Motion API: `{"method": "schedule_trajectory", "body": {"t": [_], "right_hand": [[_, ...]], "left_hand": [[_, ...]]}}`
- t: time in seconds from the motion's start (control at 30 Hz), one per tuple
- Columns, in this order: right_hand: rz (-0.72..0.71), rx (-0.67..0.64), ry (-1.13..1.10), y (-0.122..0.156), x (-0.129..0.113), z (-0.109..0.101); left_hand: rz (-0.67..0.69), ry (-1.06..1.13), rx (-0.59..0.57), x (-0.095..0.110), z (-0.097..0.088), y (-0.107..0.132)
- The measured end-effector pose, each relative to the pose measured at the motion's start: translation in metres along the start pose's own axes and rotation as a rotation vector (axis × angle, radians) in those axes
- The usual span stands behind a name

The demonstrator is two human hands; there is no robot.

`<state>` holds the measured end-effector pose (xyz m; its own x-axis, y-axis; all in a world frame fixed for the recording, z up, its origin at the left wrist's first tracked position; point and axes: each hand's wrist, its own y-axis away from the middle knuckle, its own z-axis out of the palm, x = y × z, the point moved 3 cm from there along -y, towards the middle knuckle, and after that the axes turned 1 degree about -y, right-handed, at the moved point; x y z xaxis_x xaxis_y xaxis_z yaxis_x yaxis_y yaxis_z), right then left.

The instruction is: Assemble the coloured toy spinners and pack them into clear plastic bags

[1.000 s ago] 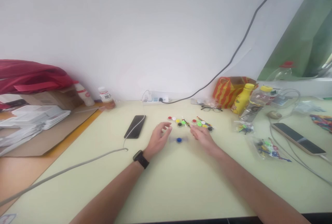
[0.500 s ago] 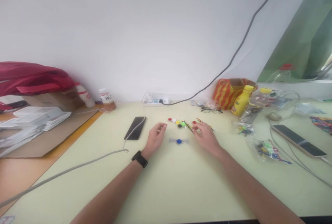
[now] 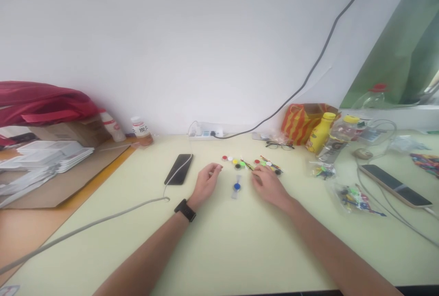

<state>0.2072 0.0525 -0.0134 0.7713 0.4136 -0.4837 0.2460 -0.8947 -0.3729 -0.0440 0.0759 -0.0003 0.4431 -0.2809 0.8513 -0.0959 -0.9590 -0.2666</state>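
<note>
My left hand (image 3: 206, 178), with a dark watch on the wrist, rests left of the small parts. Its fingers are curled and the thumb and forefinger come together; what they hold, if anything, is too small to make out. My right hand (image 3: 269, 184) lies across from it, fingers bent and bunched, tips near thin dark and yellow sticks (image 3: 247, 165); anything inside the fingers is hidden. Between the hands lies a blue disc (image 3: 237, 187) with pale see-through arms, which neither hand touches. Beyond it are small discs, among them a red one (image 3: 224, 157) and a black one (image 3: 238, 166).
A black phone (image 3: 179, 169) with a cable over it lies left. On the right are clear bags of coloured parts (image 3: 355, 197), another phone (image 3: 396, 185), a yellow bottle (image 3: 320, 132) and a striped bag (image 3: 297, 124). Glasses (image 3: 280, 145) lie near the wall.
The pale arms of the blue disc have turned from lying sideways to pointing toward and away from me. My right hand has drawn its fingers in, uncovering white and black discs behind it.
</note>
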Motion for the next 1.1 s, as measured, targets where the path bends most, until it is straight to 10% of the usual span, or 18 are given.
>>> {"method": "schedule_trajectory", "body": {"t": [0.5, 1.1], "right_hand": [[-0.060, 0.228, -0.276, -0.003, -0.008, -0.012], [-0.109, 0.146, -0.310, -0.001, -0.021, -0.014]], "left_hand": [[0.016, -0.004, 0.011, 0.002, 0.000, 0.000], [0.028, -0.004, 0.006, 0.004, 0.000, 0.001]]}}
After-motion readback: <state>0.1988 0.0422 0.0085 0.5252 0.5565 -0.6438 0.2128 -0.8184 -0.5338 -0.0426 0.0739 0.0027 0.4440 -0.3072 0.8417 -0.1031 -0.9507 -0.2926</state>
